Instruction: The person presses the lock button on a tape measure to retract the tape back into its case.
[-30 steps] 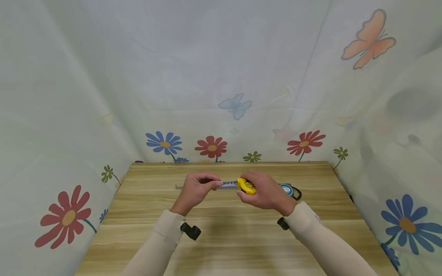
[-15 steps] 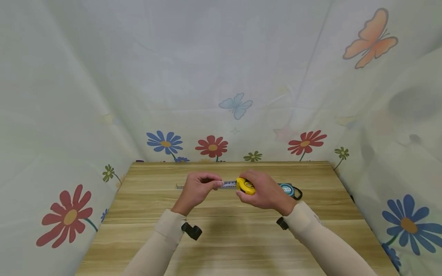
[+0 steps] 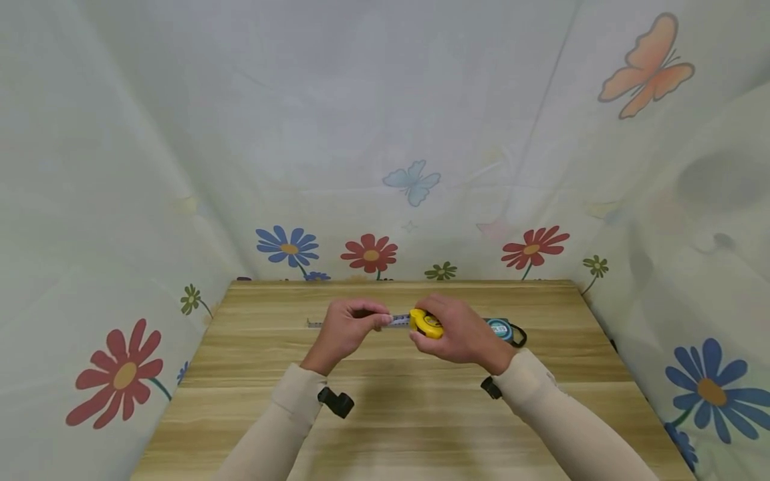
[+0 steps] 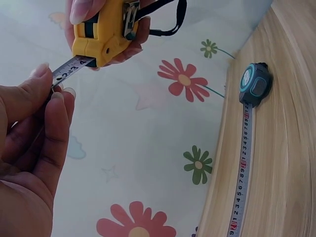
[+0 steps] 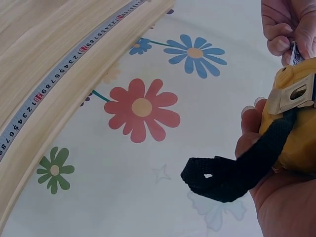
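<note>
My right hand (image 3: 460,334) grips a yellow tape measure (image 3: 426,323) with a black wrist strap (image 5: 217,177) hanging from its case. From the case's mouth a short length of blade (image 4: 71,69) sticks out. Thumb and fingers of my left hand (image 3: 349,329) pinch the free end of that blade. Both hands are raised above the table. Below and behind them lies a second tape measure (image 4: 256,84), teal and dark grey. Its blade (image 4: 241,173) is pulled out long and lies flat on the wood, partly covered by my hands in the head view.
The wooden table (image 3: 385,427) ends at a pale cloth wall (image 3: 325,133) printed with flowers and butterflies. More cloth closes in the left and right sides. The teal tape measure's black strap loop (image 3: 519,336) points right.
The yellow tape measure has shifted slightly left toward my left hand, and the left fingertips slightly right. The stretch of blade between them looks a little shorter. The teal tape measure stays put.
</note>
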`<action>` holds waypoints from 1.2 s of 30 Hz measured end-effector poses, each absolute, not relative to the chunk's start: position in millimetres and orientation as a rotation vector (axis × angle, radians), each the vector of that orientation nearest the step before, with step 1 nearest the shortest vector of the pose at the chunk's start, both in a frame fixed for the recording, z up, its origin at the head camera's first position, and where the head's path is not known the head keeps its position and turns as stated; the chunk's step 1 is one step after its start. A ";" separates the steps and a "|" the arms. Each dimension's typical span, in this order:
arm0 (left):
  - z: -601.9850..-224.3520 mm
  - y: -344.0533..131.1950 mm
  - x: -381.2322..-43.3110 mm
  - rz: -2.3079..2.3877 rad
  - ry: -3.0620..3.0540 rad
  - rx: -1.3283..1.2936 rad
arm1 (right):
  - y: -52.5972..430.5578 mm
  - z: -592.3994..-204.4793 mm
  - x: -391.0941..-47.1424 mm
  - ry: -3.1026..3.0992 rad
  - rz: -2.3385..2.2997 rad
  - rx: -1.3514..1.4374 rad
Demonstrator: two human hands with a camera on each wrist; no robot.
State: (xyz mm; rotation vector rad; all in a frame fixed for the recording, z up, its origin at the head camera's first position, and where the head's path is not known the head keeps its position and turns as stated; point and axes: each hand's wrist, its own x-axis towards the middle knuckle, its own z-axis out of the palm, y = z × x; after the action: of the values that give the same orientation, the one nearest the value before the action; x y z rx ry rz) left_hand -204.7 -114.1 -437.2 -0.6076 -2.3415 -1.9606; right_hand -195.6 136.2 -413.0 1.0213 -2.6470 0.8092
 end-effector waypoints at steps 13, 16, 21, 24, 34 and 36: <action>-433.8 -112.1 -204.2 -1.961 -2.367 -0.610 | 131.7 -406.7 -191.0 -2.627 0.787 1.034; -434.3 -112.5 -203.6 -1.939 -2.370 -0.662 | 132.2 -406.9 -189.2 -2.627 0.789 1.032; -434.7 -113.8 -202.3 -1.930 -2.353 -0.726 | 132.1 -408.7 -187.8 -2.611 0.778 1.030; -434.3 -113.9 -202.4 -1.939 -2.352 -0.707 | 131.3 -409.2 -188.0 -2.604 0.771 1.018; -435.8 -110.5 -203.8 -1.941 -2.340 -0.655 | 127.3 -406.3 -186.8 -2.618 0.777 0.995; -435.6 -109.8 -203.7 -1.944 -2.341 -0.647 | 127.0 -405.8 -186.5 -2.620 0.776 0.992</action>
State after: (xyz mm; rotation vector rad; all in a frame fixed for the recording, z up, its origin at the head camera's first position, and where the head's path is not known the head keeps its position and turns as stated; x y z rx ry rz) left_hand -203.7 -109.8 -435.6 -0.6467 -2.3413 -1.9439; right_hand -186.5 127.0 -405.8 0.9924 -2.6205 0.7761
